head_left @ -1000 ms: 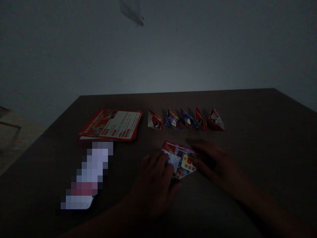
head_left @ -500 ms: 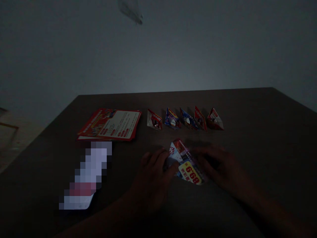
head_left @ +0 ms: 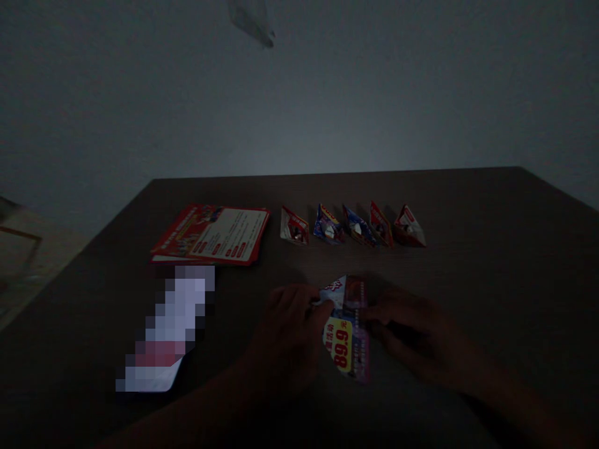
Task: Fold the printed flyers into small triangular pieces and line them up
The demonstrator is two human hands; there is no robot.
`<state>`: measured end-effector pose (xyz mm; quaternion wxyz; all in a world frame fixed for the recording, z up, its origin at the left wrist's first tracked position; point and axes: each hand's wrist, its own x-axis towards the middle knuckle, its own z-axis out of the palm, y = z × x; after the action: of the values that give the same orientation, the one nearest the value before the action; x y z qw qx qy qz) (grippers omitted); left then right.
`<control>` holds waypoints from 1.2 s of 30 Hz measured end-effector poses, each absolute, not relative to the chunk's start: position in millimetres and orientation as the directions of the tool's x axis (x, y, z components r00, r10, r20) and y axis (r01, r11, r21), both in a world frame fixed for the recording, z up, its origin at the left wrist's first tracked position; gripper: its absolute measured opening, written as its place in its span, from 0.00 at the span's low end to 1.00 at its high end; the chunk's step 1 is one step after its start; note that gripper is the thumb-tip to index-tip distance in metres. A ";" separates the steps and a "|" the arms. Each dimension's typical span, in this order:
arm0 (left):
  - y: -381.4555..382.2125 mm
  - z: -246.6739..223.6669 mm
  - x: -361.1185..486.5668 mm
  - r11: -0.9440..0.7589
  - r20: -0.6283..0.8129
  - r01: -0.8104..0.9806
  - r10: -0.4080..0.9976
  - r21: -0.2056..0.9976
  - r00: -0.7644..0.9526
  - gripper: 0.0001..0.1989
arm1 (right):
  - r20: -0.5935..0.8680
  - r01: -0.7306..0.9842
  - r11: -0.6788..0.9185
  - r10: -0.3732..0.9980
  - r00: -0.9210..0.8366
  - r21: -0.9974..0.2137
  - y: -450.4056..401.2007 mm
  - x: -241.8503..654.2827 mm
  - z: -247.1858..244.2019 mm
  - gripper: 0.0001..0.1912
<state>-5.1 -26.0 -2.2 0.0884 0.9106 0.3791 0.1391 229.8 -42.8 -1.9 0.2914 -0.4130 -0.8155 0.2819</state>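
A folded printed paper [head_left: 346, 330] with a yellow "89.9" patch lies low over the table between my hands. My left hand [head_left: 292, 330] grips its left side, the thumb on top and the fingers curled beside it. From the right, my right hand [head_left: 412, 330] pinches the paper's edge between thumb and fingers. Beyond the hands, several small folded paper shapes stand in a row, from a red and white one [head_left: 294, 226] on the left to another red and white one [head_left: 410, 227] on the right.
A stack of red and white leaflets [head_left: 224, 234] lies at the left of the dark table [head_left: 449, 193]. Nearer to me is a phone [head_left: 163, 337] with a blurred screen. A pale wall [head_left: 374, 81] rises behind the table's back edge.
The folded paper has turned, so its long edge now runs nearly straight toward me and the "89.9" reads sideways. My right hand has shifted slightly and now pinches the paper's right edge.
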 end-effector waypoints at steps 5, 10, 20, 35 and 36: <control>-28.1 2.5 -4.3 -0.700 0.234 0.656 0.713 0.282 0.661 0.17 | 0.336 0.496 0.538 0.832 -0.441 -0.681 -39.5 227.9 3.0 0.15; -31.0 3.5 -1.2 -0.681 0.208 0.679 0.732 0.275 0.649 0.15 | 0.343 0.569 0.595 0.799 -0.494 -0.568 -36.8 225.9 0.9 0.19; -31.4 2.3 -1.3 -0.657 0.163 0.694 0.750 0.295 0.641 0.14 | 0.290 0.589 0.622 0.774 -0.563 -0.516 -36.0 227.5 -4.5 0.24; -25.7 2.5 -1.2 -0.748 0.137 0.572 0.640 0.337 0.756 0.16 | 0.269 0.678 0.536 0.843 -0.467 -0.503 -35.8 225.8 -8.2 0.13; -25.3 3.2 -1.1 -0.757 0.135 0.562 0.628 0.334 0.767 0.16 | 0.273 0.674 0.554 0.831 -0.485 -0.489 -36.5 223.8 -7.9 0.14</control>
<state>-1.1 -25.3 3.2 0.1381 0.9297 0.3198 0.1199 223.8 -36.5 -7.9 0.2450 -0.4444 -0.8467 0.1601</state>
